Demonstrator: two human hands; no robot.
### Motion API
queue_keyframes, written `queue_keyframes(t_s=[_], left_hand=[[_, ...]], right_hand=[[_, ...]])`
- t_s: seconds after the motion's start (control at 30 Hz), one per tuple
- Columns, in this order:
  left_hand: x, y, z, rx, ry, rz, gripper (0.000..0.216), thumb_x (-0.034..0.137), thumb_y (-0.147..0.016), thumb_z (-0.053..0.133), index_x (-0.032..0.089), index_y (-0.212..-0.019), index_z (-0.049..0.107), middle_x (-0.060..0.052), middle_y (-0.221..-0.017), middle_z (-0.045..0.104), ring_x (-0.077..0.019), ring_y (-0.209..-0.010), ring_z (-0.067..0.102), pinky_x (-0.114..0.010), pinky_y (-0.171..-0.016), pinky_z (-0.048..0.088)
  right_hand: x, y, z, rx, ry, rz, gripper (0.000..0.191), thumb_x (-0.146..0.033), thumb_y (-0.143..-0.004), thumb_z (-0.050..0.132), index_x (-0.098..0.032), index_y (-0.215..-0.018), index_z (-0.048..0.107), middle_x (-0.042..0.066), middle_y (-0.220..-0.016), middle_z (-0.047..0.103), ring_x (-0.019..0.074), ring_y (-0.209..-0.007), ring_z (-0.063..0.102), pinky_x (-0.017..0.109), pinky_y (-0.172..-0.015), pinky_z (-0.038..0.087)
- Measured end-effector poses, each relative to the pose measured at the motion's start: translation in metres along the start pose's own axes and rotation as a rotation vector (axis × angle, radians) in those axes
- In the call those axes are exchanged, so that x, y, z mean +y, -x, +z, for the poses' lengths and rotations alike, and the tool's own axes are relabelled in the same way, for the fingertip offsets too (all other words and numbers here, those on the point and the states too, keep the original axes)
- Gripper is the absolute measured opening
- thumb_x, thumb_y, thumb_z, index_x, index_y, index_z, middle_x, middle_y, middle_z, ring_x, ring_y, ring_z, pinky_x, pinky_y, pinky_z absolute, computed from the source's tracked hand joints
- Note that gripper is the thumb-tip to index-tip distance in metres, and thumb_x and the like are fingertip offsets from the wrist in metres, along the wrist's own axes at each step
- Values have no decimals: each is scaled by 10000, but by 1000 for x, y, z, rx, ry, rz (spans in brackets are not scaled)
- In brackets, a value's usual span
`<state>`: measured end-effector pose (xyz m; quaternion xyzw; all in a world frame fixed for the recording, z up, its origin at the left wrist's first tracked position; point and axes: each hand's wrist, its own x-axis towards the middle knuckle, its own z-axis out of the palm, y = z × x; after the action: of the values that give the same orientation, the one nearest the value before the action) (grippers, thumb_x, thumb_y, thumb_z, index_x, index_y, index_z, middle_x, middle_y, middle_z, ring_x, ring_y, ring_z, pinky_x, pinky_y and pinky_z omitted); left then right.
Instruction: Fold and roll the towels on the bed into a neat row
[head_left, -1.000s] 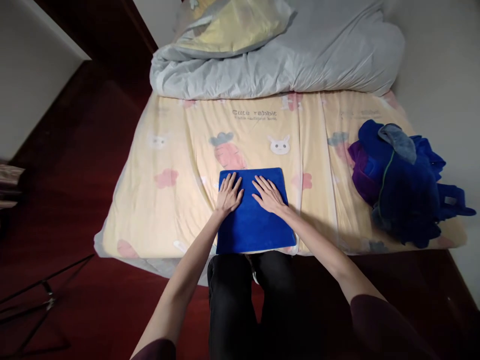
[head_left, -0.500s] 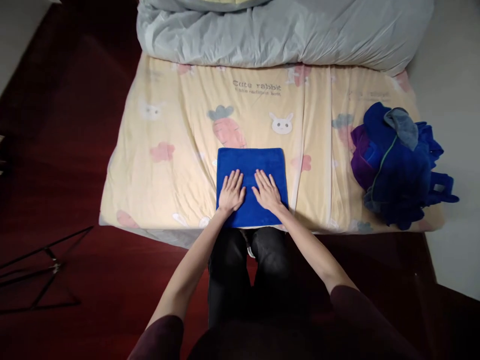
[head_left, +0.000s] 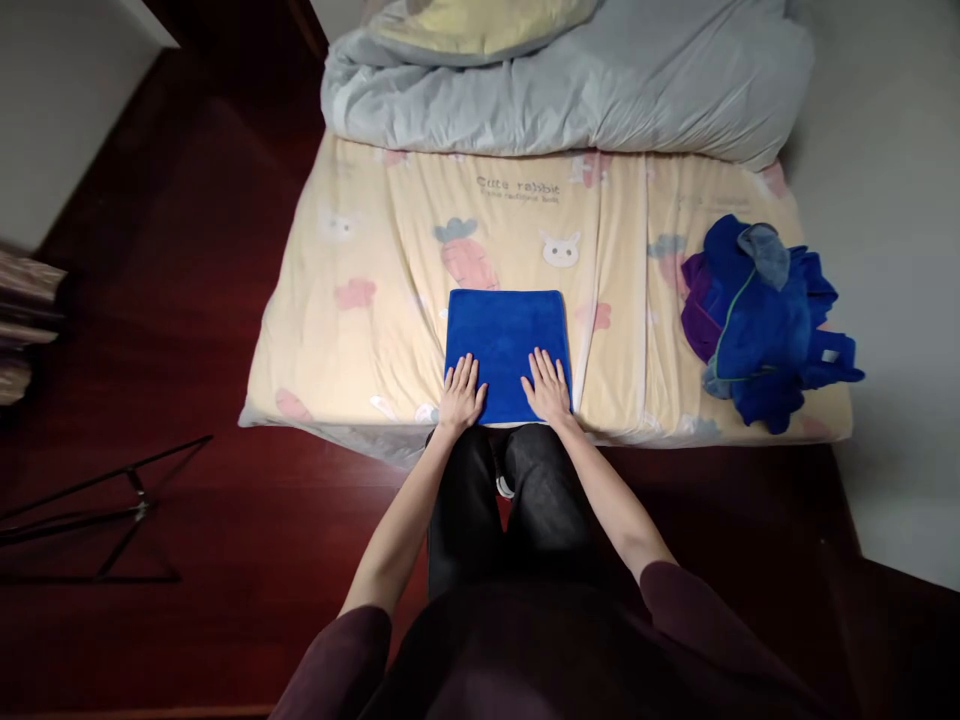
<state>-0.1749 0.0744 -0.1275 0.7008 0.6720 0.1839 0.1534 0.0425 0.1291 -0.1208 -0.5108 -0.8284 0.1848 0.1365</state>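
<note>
A folded blue towel (head_left: 506, 335) lies flat on the yellow bed sheet (head_left: 375, 290), close to the bed's near edge. My left hand (head_left: 460, 393) rests palm down on the towel's near left corner, fingers stretched out. My right hand (head_left: 548, 388) lies flat on the near right corner, fingers apart too. Neither hand grips anything. My dark trouser legs stand right against the bed edge below the towel.
A heap of blue and purple cloths (head_left: 761, 320) sits on the bed's right side. A bunched grey duvet (head_left: 570, 90) and a yellow pillow (head_left: 480, 22) fill the far end. A black stand's legs (head_left: 112, 510) lie on the dark red floor at left.
Both hands have slid from the towel's middle back to its near edge and moved apart to the two corners. The view has shifted as my head moved.
</note>
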Motion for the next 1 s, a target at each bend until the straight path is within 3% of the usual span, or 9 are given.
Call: queue_keyframes(t_s=[0.17,0.37,0.43,0.53,0.6,0.73,0.87,1.0], left_hand=[[-3,26,-5,5,19,-145,696,420,-1040,397,82,-1641,298,-198,-1730,209,-313,-1629,144,-535,-1323,134],[13,65,-13,12,-1,-188,743,448,-971,545,60,-1588,400,-242,-1705,258,-374,-1614,184,-579,-1309,159],[16,73,-16,34,-13,-116,678,388,-939,590,104,-1545,480,-211,-1684,335,-367,-1608,216,-591,-1312,138],[17,78,-20,7,6,16,560,274,-899,608,162,-1447,593,-154,-1617,474,-336,-1556,347,-559,-1314,183],[13,78,-23,-11,31,31,517,216,-876,603,170,-1390,637,-142,-1573,531,-320,-1498,433,-521,-1286,278],[-1,77,-27,28,41,-40,539,79,-813,545,179,-1325,679,-126,-1517,589,-296,-1424,511,-468,-1212,398],[-16,77,-32,17,31,-44,571,19,-784,490,188,-1285,705,-102,-1490,616,-281,-1386,549,-443,-1192,419],[-26,75,-34,27,86,-53,515,35,-830,451,185,-1232,735,-102,-1429,660,-266,-1344,580,-433,-1201,419]], right_hand=[[23,24,-15,48,-22,142,641,-380,-1077,374,-90,-1644,306,161,-1733,232,247,-1632,164,529,-1333,56],[-4,73,-8,222,-95,290,587,-281,-1029,434,-93,-1585,423,196,-1708,288,288,-1627,172,616,-1309,85],[-9,93,-10,255,-79,232,563,-233,-1024,417,-94,-1568,454,182,-1698,320,281,-1626,183,606,-1318,89],[-5,111,-19,176,-90,49,532,-171,-1017,387,-106,-1526,526,138,-1652,429,234,-1598,287,506,-1338,174],[4,113,-26,138,-122,15,529,-129,-994,387,-104,-1489,572,124,-1616,487,212,-1562,367,443,-1324,259],[21,106,-35,121,-209,115,569,-35,-875,459,-91,-1412,640,150,-1516,596,211,-1461,515,408,-1272,379],[28,99,-34,124,-271,118,589,11,-770,526,-134,-1313,701,127,-1467,642,223,-1425,552,435,-1260,392],[31,98,-29,134,-292,112,576,14,-761,516,-159,-1277,706,110,-1478,632,219,-1430,538,442,-1257,386]])
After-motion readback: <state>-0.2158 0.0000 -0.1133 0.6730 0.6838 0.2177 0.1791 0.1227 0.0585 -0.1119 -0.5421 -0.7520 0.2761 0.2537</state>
